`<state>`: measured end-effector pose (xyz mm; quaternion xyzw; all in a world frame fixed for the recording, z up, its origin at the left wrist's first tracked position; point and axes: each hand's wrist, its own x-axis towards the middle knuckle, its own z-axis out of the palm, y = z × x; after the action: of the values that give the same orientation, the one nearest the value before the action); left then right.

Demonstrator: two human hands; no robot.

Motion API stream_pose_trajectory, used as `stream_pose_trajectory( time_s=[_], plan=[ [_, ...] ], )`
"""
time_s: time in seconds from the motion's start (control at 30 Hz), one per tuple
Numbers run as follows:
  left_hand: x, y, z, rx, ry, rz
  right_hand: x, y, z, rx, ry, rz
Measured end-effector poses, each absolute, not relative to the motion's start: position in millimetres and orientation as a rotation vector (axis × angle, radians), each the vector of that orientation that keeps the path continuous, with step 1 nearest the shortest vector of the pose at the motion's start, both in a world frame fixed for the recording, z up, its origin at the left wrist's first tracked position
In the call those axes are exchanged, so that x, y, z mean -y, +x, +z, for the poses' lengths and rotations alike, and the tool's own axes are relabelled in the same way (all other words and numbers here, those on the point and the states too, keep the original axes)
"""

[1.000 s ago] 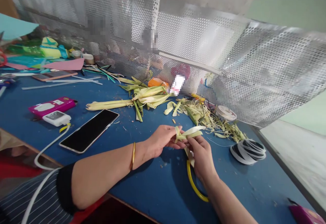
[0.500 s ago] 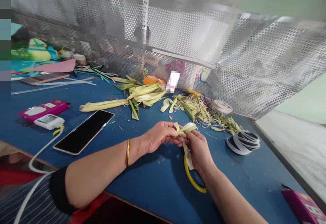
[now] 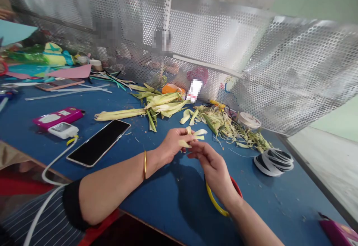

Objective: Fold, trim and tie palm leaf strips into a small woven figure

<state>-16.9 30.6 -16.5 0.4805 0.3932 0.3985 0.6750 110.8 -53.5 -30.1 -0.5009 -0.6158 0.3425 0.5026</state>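
Observation:
My left hand [image 3: 175, 143] is closed, pinching pale green-yellow strips of corn husk [image 3: 199, 133] between thumb and fingers. Some strip ends point right past the fingertips, and one short end folds over the thumb side. Just to the right, my right hand [image 3: 214, 169] has its fingers loosely bent and apart, fingertips close to the husk; nothing shows in them. Beneath the right wrist lies a yellow and red ring-shaped thing [image 3: 214, 201] on the blue table, partly hidden by the hand.
Whole corn husks [image 3: 165, 104] lie at the back, beside a heap of husk scraps [image 3: 223, 123]. A phone [image 3: 99, 143] and a magenta device [image 3: 58, 118] with a white cable are at left. A wound white-and-black spool [image 3: 273, 162] stands at right. Perforated metal sheeting [image 3: 207, 33] borders the table's back.
The husk strips have shifted left with my left hand, one end now folded over toward it. My right hand has let go of the strips, and its fingers have loosened.

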Motion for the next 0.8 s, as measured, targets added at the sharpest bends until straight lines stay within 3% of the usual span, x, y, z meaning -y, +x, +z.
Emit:
stream_pose_trajectory(
  time_s=[0.2, 0.3, 0.63, 0.8],
  plan=[
    [-26, -16, -18, -0.887, 1.161, 0.821, 51, 119, -32, 2.027, -1.311, -0.041],
    [-24, -16, -19, -0.888, 1.193, 0.765, 48, 124, -30, 2.162, -1.231, -0.315],
    [-32, -18, -16, -0.819, 0.783, 0.64, 47, 132, -16, 2.408, -1.047, -0.762],
    [-30, -16, -21, -0.813, 0.906, 0.655, 47, 134, -20, 2.246, -1.015, -0.559]
  ],
)
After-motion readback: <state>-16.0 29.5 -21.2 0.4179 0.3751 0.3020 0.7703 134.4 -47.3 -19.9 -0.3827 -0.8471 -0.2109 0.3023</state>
